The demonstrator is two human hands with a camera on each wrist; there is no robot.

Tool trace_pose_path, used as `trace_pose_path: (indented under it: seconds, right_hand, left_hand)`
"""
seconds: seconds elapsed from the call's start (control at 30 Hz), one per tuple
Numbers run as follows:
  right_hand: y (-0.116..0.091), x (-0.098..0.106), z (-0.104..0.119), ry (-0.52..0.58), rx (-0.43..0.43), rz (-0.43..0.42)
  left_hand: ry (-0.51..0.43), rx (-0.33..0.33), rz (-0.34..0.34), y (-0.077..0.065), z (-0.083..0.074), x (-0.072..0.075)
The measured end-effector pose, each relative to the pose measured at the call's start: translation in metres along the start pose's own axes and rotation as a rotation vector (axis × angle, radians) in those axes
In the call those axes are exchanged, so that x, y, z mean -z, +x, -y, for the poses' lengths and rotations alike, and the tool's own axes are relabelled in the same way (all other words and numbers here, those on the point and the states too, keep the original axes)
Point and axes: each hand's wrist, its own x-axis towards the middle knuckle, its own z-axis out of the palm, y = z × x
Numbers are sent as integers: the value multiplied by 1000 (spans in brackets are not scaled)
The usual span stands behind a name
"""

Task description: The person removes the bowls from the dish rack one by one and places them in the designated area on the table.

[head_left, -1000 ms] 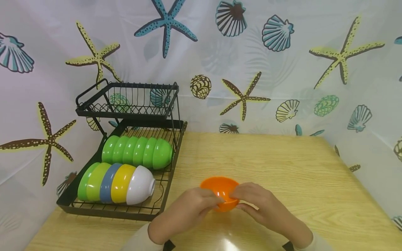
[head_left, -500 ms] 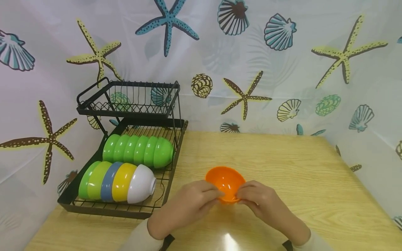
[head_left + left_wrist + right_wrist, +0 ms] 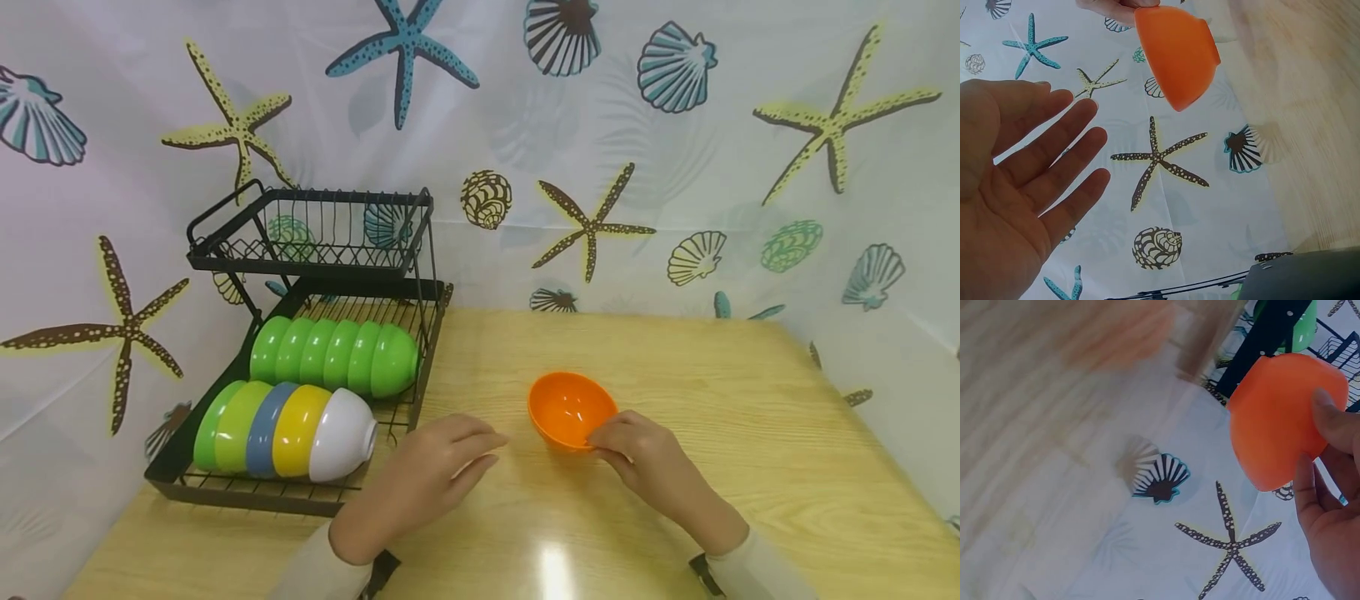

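An orange bowl (image 3: 570, 408) tilts over the tabletop right of centre in the head view, its hollow side toward the head camera. My right hand (image 3: 648, 458) pinches its near right rim between thumb and fingers. In the right wrist view the thumb lies against the outside of the bowl (image 3: 1285, 425). To the left, my left hand (image 3: 427, 471) is apart from the bowl and holds nothing. The left wrist view shows that hand (image 3: 1029, 169) with its fingers extended and spread, below the bowl's outer side (image 3: 1179, 56).
A black two-tier dish rack (image 3: 307, 500) stands at the left. Its lower tier carries a row of green bowls (image 3: 333, 357) and a front row with a yellow bowl (image 3: 300, 429) and a white bowl (image 3: 341, 437). A curtain (image 3: 480, 100) printed with sea creatures surrounds the wooden table (image 3: 675, 358).
My left hand has let go of the orange bowl and drawn back to the left. Holding the bowl by its rim, my right hand has moved it farther away and to the right.
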Motion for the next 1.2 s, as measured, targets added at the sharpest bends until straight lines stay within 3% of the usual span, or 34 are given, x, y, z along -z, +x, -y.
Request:
trace_pose_path:
  seconds: [0.47, 0.77, 1.2]
  right_hand:
    - [-8, 2, -7, -77, -205, 151]
    - [-7, 3, -4, -62, -306, 300]
    - [-7, 12, -6, 8, -283, 377]
  left_hand:
    - [7, 40, 44, -7, 2, 0]
    - [27, 28, 61, -10, 2, -2]
    - [-1, 46, 108, -8, 1, -5]
